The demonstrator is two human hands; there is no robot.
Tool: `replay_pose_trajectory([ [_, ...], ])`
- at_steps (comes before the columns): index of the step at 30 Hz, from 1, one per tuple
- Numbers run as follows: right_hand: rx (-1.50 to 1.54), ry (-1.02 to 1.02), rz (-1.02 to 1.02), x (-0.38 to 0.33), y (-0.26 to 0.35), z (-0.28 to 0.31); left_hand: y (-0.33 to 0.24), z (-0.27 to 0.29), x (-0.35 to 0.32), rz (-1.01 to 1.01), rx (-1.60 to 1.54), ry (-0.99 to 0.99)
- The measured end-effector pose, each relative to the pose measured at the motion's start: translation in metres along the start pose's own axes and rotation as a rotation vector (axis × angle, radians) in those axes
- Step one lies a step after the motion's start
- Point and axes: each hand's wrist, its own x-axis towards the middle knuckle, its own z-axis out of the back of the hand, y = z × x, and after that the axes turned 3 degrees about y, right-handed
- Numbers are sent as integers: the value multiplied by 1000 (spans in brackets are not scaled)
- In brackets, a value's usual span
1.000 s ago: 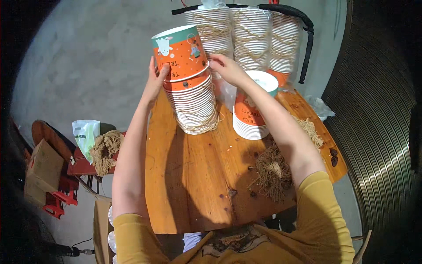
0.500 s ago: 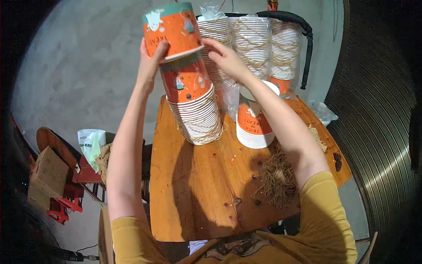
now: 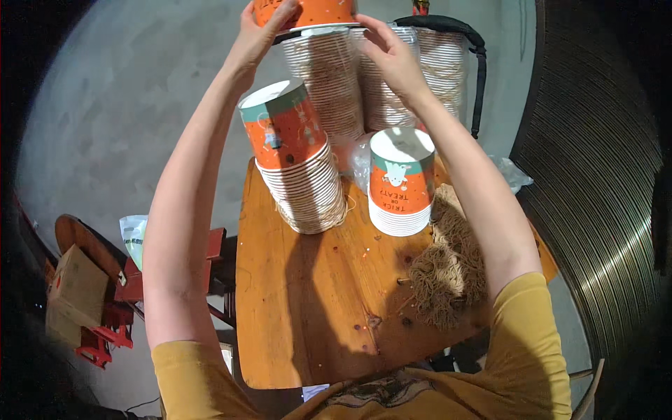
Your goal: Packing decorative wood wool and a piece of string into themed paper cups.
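Note:
High at the top edge, my left hand (image 3: pixel 264 36) grips an orange paper bucket (image 3: pixel 315 12) by its left side, thumb across the front. The bucket is upside down, its white rim facing down, its upper part cut off by the picture edge. My right hand (image 3: pixel 395 61) has its fingers at the right end of that rim. Below the held bucket stands a tall, tilted stack of nested upside-down buckets (image 3: pixel 287 136), orange with a green band, cord tied around its white rims. To its right is a shorter stack (image 3: pixel 400 182) of the same buckets.
Bagged, corded bucket stacks (image 3: pixel 325 84) line the table's far side. Bundles of brown cord (image 3: pixel 448 273) lie on the wooden table (image 3: pixel 308 315) by my right forearm. A cardboard box (image 3: pixel 78 283) and red stools (image 3: pixel 112 332) stand at left; a ribbed metal shutter (image 3: pixel 602 189) is at right.
The held bucket has risen and shifted right, off the top of the tall stack, whose upper bucket now shows fully. Both hands moved up with it. My right forearm uncovers the shorter stack.

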Motion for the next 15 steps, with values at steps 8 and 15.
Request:
replay_pose_trajectory([
  [8, -139, -52, -132, -31, -23, 6, 39, -11, 7, 60, 106, 285],
  [15, 61, -29, -288, -52, -62, -49, 69, 28, -19, 315, 252, 367],
])
